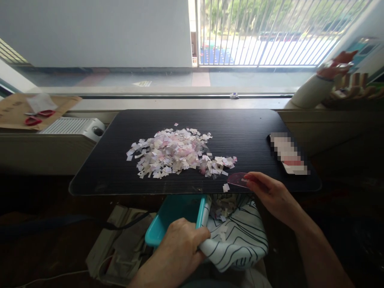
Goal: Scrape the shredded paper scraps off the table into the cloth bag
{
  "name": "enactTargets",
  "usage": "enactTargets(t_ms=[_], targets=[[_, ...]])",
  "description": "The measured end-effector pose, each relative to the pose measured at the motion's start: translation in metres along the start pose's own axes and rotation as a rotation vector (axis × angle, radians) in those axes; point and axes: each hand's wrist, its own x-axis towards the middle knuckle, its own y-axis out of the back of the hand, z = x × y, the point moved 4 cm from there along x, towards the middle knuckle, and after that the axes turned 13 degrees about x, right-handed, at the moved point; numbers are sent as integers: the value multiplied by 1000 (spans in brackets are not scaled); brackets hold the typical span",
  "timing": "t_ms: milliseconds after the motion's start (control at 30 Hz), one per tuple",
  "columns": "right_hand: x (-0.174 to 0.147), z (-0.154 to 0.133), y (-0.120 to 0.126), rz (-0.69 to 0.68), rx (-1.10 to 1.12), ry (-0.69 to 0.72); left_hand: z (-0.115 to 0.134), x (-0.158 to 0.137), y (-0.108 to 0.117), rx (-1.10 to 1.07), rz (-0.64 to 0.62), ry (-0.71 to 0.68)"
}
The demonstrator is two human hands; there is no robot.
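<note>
My right hand (270,190) pinches a pink see-through flat piece of plastic (235,180) at the table's front edge. Its rounded end lies just right of a few loose paper scraps (226,187). On the black table (246,128) spreads a large pile of small white and pinkish paper scraps (172,154). Below the edge, my left hand (184,244) is closed on the rim of a turquoise plastic bin (171,220), next to the white, black-lined fabric (237,248). More paper scraps (223,206) lie inside the fabric's hollow.
A blurred-out phone-like object (289,154) lies at the table's right side. Red-handled scissors (39,117) rest on brown paper (12,110) at left, near a white slotted box (72,127). A white vase-like object (312,90) stands on the right sill. An open box (120,248) sits below.
</note>
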Motion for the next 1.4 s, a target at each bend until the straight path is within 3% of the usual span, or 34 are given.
enactTargets(t_ms=[200,367,500,667,900,1033,1167,1400], targets=[[-11,-3,-9,-133,71,-75,-1,4,0,-6,13,-10],[-9,0,-9,-47,61,-73,2,3,-1,-15,28,-23],[-7,0,-11,-114,73,-93,2,1,0,-14,28,-7],[-2,1,-3,42,81,-26,2,2,1,-28,28,-13],[-6,0,-3,-76,60,-100,2,3,0,-22,25,3],[8,0,-5,45,111,-28,3,4,2,-31,15,-9],[19,3,-6,66,29,-10,3,3,4,-25,8,6],[-13,-4,5,-43,-42,-116,-1,3,-2,-30,7,10]])
